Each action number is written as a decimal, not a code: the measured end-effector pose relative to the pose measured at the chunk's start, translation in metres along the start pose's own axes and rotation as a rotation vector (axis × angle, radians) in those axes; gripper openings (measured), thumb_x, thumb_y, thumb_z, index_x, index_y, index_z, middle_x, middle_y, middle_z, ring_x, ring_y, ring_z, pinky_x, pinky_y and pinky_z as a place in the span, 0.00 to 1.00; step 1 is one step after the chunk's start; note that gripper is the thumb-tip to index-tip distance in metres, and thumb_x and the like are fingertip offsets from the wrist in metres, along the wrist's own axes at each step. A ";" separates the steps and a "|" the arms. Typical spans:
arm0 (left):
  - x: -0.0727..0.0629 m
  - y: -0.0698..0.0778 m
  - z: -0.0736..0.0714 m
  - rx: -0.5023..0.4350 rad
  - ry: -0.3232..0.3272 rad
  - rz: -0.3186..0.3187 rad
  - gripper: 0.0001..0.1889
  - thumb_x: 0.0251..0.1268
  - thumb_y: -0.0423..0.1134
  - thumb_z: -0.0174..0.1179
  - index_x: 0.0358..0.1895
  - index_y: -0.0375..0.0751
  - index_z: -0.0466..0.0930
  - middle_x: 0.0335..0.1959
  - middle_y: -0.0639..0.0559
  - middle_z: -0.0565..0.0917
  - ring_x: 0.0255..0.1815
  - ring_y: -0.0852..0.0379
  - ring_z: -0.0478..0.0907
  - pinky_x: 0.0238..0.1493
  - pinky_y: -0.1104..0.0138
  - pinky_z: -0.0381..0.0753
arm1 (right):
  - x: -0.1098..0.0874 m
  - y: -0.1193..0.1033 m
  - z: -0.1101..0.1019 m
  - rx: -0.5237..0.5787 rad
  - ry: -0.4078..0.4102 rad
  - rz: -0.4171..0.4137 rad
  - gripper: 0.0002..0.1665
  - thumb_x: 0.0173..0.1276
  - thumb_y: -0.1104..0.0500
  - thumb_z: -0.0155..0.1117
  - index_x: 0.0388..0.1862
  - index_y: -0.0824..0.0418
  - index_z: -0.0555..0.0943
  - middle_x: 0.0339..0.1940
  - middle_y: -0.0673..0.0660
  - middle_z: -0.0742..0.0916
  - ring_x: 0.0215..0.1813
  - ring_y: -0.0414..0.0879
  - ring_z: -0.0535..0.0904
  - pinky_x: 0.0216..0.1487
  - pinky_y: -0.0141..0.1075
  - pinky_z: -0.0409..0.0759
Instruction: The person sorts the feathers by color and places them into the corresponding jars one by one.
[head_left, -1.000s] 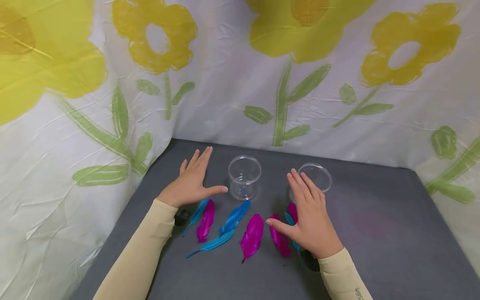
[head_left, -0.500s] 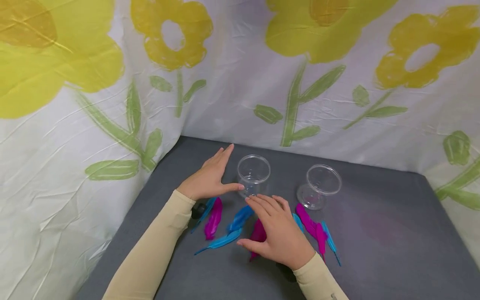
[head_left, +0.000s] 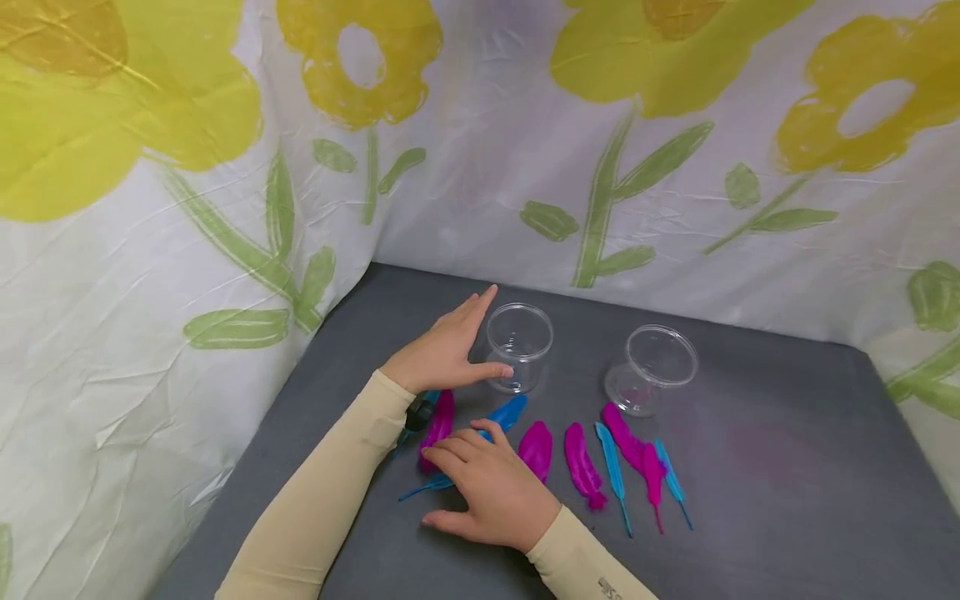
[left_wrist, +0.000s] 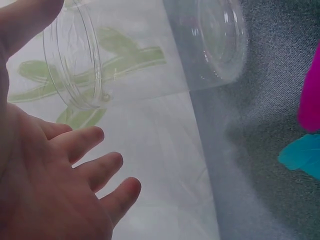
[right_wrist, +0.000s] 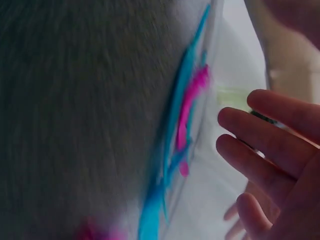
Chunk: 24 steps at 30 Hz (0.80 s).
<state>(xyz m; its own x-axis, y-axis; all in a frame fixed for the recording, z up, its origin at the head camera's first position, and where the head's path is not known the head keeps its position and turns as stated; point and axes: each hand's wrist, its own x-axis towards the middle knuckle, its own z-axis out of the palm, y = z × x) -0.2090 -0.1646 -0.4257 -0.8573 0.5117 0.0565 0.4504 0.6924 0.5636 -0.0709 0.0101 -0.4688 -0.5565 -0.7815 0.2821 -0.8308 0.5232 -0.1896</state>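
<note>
My left hand [head_left: 446, 350] is spread beside the left clear plastic cup [head_left: 520, 333], its thumb in front of the cup's side. Whether it touches the cup I cannot tell. The left wrist view has the same cup [left_wrist: 140, 85] close to loosely bent fingers [left_wrist: 117, 197]. My right hand [head_left: 495, 487] hovers with parted fingers over the left feathers, holding nothing. Beneath and around it lie a blue feather [head_left: 507, 411], a light-blue feather [head_left: 429, 487], and magenta feathers [head_left: 444, 412], partly covered. The right wrist view shows blue feathers [right_wrist: 175, 115] near its fingers [right_wrist: 270, 140].
A second clear cup [head_left: 660, 358] stands at the right. Between it and the front edge lie several magenta [head_left: 583, 467] and blue feathers [head_left: 615, 475]. The grey tabletop [head_left: 787, 500] meets a white cloth [head_left: 465, 208] painted with yellow flowers.
My right hand has swept left from the right-hand feathers to the left ones. My left hand has drawn closer to the left cup. The head view has turned slightly left.
</note>
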 end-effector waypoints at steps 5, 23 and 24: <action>0.002 0.000 -0.001 -0.042 0.015 0.030 0.62 0.69 0.70 0.66 0.91 0.51 0.34 0.92 0.56 0.46 0.92 0.49 0.49 0.88 0.43 0.58 | 0.009 -0.005 0.010 -0.065 -0.015 -0.037 0.33 0.67 0.34 0.77 0.64 0.49 0.86 0.54 0.43 0.90 0.59 0.40 0.83 0.76 0.50 0.73; 0.006 0.000 0.007 -0.065 -0.019 0.050 0.59 0.73 0.66 0.66 0.91 0.50 0.36 0.92 0.56 0.48 0.91 0.52 0.53 0.88 0.50 0.61 | 0.025 -0.016 0.023 -0.160 -0.023 -0.079 0.12 0.69 0.43 0.79 0.44 0.47 0.92 0.42 0.44 0.88 0.52 0.42 0.82 0.72 0.48 0.75; 0.006 0.000 0.008 -0.065 -0.019 0.050 0.59 0.73 0.66 0.66 0.91 0.49 0.36 0.92 0.56 0.49 0.91 0.52 0.53 0.87 0.50 0.61 | 0.025 -0.017 0.023 -0.164 -0.023 -0.078 0.11 0.69 0.44 0.79 0.43 0.47 0.92 0.41 0.44 0.88 0.51 0.42 0.81 0.72 0.48 0.75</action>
<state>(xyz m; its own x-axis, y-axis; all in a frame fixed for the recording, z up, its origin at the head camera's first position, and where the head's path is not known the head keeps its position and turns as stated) -0.2124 -0.1575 -0.4316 -0.8289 0.5549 0.0705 0.4750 0.6317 0.6127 -0.0713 -0.0263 -0.4800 -0.4913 -0.8287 0.2680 -0.8617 0.5073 -0.0113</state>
